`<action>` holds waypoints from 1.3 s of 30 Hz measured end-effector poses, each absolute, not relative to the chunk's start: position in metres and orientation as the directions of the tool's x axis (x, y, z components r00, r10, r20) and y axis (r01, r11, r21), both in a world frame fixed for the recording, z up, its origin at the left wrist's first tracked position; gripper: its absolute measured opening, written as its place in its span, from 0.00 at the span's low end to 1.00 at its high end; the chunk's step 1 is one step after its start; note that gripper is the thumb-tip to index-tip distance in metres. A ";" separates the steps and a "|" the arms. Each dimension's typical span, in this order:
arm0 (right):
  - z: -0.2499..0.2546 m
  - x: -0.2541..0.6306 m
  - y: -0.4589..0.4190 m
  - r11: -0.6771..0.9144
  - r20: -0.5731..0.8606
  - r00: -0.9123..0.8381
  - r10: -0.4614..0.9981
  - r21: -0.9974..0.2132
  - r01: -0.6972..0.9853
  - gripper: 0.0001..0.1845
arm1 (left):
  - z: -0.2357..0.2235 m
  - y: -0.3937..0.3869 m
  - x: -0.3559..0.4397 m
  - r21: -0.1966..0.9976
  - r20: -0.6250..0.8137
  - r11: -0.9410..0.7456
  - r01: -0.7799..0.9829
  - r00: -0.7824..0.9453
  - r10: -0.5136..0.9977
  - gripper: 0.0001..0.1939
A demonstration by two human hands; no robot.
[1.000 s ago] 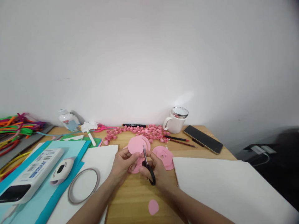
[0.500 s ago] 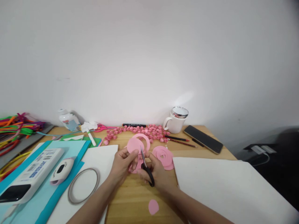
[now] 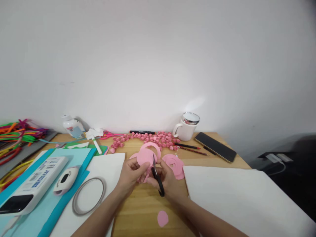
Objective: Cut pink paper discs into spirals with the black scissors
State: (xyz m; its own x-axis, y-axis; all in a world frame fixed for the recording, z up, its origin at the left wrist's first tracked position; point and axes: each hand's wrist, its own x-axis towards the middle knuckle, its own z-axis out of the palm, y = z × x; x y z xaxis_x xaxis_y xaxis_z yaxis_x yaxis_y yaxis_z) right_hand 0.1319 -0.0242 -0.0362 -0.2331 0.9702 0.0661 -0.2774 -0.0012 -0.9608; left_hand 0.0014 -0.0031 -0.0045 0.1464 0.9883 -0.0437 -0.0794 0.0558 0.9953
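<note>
My left hand [image 3: 133, 171] pinches a round piece of pink paper [image 3: 145, 157] between thumb and fingers. In my right hand [image 3: 168, 181] is a pair of black-handled scissors [image 3: 159, 182], its blades pointing up at the right edge of the paper. A spiral pink strip [image 3: 151, 144] curves behind the held piece. To the right of my hands lies a stack of pink paper spirals [image 3: 176, 166]. Closer to me, a small pink paper oval [image 3: 163, 218] rests on the wooden table [image 3: 138, 210].
Many small pink rolled paper flowers [image 3: 160, 140] lie along the back, near a white mug [image 3: 186, 126] and a phone [image 3: 215, 146]. White sheets [image 3: 237, 194] cover the right. At left are blue paper, a power bank [image 3: 34, 184] and a tape roll [image 3: 74, 202].
Both hands and the pink paper have shifted slightly right. The scissor blades have moved from over the paper's middle to its right edge and look more upright.
</note>
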 end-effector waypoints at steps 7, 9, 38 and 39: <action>-0.033 0.131 -0.024 -0.064 0.025 -0.262 0.965 -0.943 -0.327 0.22 | -0.008 -0.002 0.000 0.993 -0.034 0.050 -0.105 0.148 0.988 0.14; -0.032 0.132 -0.024 -0.071 0.014 -0.261 0.965 -0.947 -0.312 0.21 | -0.009 -0.001 0.000 0.993 -0.033 0.049 -0.110 0.147 0.989 0.13; -0.037 0.130 -0.025 -0.118 -0.043 -0.315 0.948 -0.968 -0.221 0.21 | -0.004 -0.003 0.002 0.989 -0.064 0.081 -0.126 0.133 0.989 0.19; -0.036 0.130 -0.025 -0.124 -0.047 -0.316 0.948 -0.965 -0.229 0.22 | -0.003 -0.003 0.003 0.990 -0.069 0.083 -0.113 0.121 0.990 0.19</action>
State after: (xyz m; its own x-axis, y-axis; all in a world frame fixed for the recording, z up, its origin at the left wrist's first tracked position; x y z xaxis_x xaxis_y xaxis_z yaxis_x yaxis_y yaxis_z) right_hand 0.1302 -0.0248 -0.0365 -0.3161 0.9475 -0.0471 -0.2289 -0.1243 -0.9655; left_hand 0.0025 -0.0028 -0.0031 0.1210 0.9902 -0.0694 -0.1133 0.0832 0.9901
